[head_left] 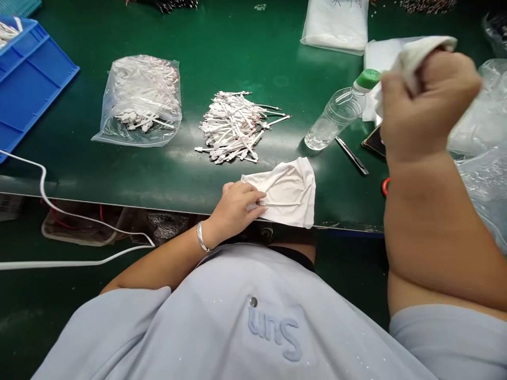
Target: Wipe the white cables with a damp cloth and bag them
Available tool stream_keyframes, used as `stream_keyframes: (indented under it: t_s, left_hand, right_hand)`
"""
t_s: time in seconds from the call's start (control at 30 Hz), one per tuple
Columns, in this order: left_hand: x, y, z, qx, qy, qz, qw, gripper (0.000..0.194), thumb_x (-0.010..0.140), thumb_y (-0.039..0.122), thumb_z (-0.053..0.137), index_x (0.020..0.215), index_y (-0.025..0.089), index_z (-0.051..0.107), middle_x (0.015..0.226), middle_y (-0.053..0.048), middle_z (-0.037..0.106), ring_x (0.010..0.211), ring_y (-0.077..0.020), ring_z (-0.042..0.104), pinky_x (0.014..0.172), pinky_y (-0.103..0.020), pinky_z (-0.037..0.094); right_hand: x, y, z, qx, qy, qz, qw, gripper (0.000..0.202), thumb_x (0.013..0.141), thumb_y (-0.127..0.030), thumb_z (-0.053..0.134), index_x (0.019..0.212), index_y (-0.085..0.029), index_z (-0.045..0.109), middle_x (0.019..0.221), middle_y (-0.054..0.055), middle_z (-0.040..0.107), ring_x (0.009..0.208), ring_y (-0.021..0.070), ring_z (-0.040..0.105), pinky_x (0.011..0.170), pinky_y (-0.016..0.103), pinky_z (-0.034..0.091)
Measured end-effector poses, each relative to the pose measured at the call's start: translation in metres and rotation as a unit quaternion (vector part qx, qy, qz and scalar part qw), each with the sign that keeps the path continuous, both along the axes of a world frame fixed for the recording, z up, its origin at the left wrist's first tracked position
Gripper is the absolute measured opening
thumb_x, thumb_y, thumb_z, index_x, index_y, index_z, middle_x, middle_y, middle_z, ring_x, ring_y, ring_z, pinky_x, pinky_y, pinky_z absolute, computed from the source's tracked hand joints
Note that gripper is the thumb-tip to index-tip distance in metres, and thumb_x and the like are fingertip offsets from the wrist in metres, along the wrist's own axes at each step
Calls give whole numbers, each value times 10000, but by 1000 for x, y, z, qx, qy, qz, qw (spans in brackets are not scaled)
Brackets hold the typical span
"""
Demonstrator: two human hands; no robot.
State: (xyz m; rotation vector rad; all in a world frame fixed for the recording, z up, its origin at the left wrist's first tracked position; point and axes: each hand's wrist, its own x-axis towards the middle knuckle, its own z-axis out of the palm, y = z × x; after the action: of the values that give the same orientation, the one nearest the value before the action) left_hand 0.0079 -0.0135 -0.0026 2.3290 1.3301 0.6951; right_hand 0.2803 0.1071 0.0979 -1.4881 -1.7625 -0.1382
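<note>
My left hand [237,208] rests at the table's front edge, its fingers closed on one end of a thin white cable [283,204]. Beneath that cable lies a creased white cloth [299,182], partly over the edge. Raised at the right, my right hand [435,100] is closed around another white cloth [414,55], slightly blurred. Beyond my left hand is a loose heap of short white cables [233,126]. A clear zip bag [138,100] full of similar cables lies to the left of the heap.
A clear bottle [332,119] with a green cap stands near a utility knife [351,155]. Red-orange handle [385,186] shows beside my right forearm. Blue crate [31,84] stands left; plastic bags [483,158] lie right. A white cord [91,219] hangs at the lower left.
</note>
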Motion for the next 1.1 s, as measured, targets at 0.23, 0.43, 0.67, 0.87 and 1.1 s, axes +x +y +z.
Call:
stream_keyframes:
  t_s: [0.23,0.43,0.67,0.87,1.1]
  left_hand:
    - [-2,-6,-3,41,10,-2,999,180,919,277,522,880,215,686,867,-21,678,833,-154,543,807,-351,288]
    - [0,-3,-5,45,18,-8,999,164,909,259,538,877,221,695,857,-17,672,813,-156,523,801,-357,285]
    - [-1,-2,-2,14,21,-6,1000,166,909,248,532,850,214,684,860,-16,669,819,-155,515,803,-355,275]
    - [-3,0,-6,17,-6,-18,1000,155,907,256,538,858,218,680,859,-7,663,828,-151,520,838,-354,278]
    - [-2,1,-6,19,-1,-19,1000,167,913,262,526,846,212,671,844,-8,657,812,-149,515,843,-356,283]
  right_hand:
    - [-55,-118,-67,-211,-195,290,913,243,789,-77,444,817,-200,651,714,30,550,633,140,474,549,247,329]
    - [-68,-130,-93,-167,-291,279,900,320,847,-58,412,954,-188,685,731,56,553,687,168,451,587,264,314]
    - [-56,-118,-81,-117,-376,361,845,262,825,-59,451,799,-173,686,654,62,513,613,177,363,568,309,259]
    - [-52,-120,-85,-94,-314,297,897,300,826,-53,433,852,-203,691,661,34,506,641,158,411,590,270,287]
    - [-65,-119,-89,-77,-358,337,867,269,827,-53,445,756,-174,674,634,55,493,612,179,356,568,300,261]
